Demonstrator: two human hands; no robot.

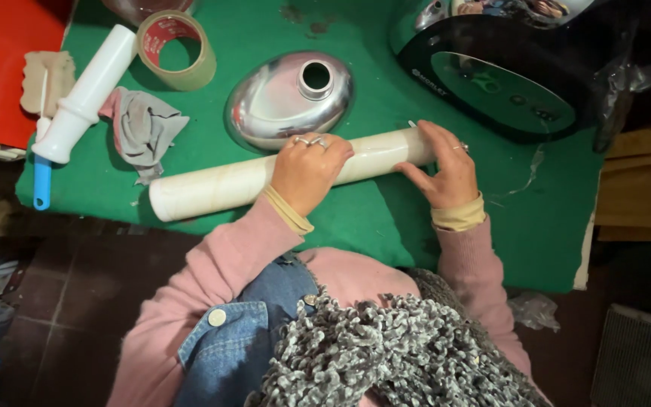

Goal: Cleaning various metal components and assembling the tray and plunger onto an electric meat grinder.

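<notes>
Cream roll (pixel 220 186) lies left-right, right end slightly farther | left hand (pixel 307 172) grips | right hand (pixel 446 169) open

You had two hands, the left hand (pixel 307 169) and the right hand (pixel 446 169), on one long cream roll (pixel 220 187). On the green counter (pixel 386 218) lay one shiny metal shell (pixel 280 102), one ring of tape (pixel 177 49), one grey rag (pixel 145 128) and one white tube (pixel 88 87). You also had one blue-handled tool (pixel 41 181), one black appliance (pixel 491 79) and one beige sponge (pixel 47 75).
</notes>
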